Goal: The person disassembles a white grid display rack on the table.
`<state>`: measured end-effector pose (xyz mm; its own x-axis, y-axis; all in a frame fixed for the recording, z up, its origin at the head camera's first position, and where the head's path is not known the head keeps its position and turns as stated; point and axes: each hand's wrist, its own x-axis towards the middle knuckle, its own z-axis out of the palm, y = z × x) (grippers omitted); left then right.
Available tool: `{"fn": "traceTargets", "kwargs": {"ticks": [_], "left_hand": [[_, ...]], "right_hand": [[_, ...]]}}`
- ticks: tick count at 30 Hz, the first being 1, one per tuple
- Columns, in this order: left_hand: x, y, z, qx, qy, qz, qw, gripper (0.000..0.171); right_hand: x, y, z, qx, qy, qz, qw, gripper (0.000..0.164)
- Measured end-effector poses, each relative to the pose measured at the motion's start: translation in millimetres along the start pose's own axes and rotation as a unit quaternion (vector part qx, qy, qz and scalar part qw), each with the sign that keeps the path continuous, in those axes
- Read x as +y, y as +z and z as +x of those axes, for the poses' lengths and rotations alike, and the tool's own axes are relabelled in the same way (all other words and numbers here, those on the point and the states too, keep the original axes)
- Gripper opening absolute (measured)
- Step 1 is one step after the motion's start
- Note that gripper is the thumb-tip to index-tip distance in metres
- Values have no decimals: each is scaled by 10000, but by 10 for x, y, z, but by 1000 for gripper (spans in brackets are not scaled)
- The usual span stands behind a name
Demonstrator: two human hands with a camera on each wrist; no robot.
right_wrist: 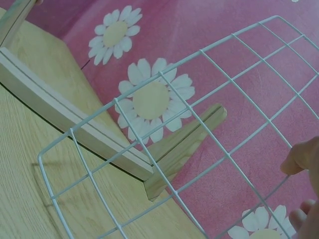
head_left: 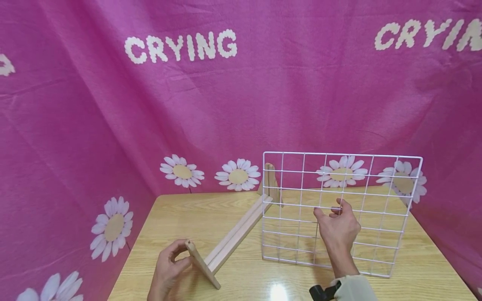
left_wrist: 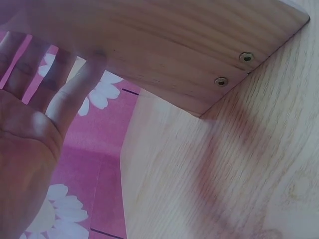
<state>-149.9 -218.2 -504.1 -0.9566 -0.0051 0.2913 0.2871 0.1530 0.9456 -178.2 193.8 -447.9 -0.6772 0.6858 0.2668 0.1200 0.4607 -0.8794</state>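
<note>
In the head view a white wire grid panel (head_left: 308, 220) is held upright but slightly leaning at the right. My right hand (head_left: 340, 228) grips it near its middle, the fingertips hooked around the wires. Left of it stands a wooden stand with a two-slat base bar (head_left: 241, 230) between two end boards. My left hand (head_left: 167, 267) holds the near end board (head_left: 203, 265) by its upper edge. Two screws (left_wrist: 246, 57) show low on that board in the left wrist view. The far end board (right_wrist: 187, 149) is seen through the grid in the right wrist view.
Everything is over a light wood-grain table (head_left: 188, 213). A magenta cloth (head_left: 241, 104) with white daisies and lettering rises at the back and both sides. A black strap device (head_left: 324, 292) sits on my right wrist by the pale sleeve (head_left: 355, 288).
</note>
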Motion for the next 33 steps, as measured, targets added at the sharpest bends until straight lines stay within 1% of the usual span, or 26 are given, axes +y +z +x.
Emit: {"fn": "traceTargets", "kwargs": {"ticks": [3,7,13,21,29,33], "left_hand": [[1,1,-14,-36,-53,-78,9999,34],[6,-9,-32,-170,88,-230,9996,34],[6,-33,-42,-274,266,-75,9992,34],[-13,-15,-70,-599,384,-467,9964,31],[2,1,-113,-819,506,-585,9936,29],[9,10,-123,-851,532,-608,9931,28]], "right_hand": [[9,-5,-3,-5,4,-1,10000,61],[26,-13,-5,-11,20,-38,10000,61],[57,-20,-10,-22,36,-80,10000,61],[86,-20,1,-31,102,-134,9999,61],[97,-23,1,-77,115,-109,9998,61],[103,-34,-2,-102,202,-139,9996,62]]}}
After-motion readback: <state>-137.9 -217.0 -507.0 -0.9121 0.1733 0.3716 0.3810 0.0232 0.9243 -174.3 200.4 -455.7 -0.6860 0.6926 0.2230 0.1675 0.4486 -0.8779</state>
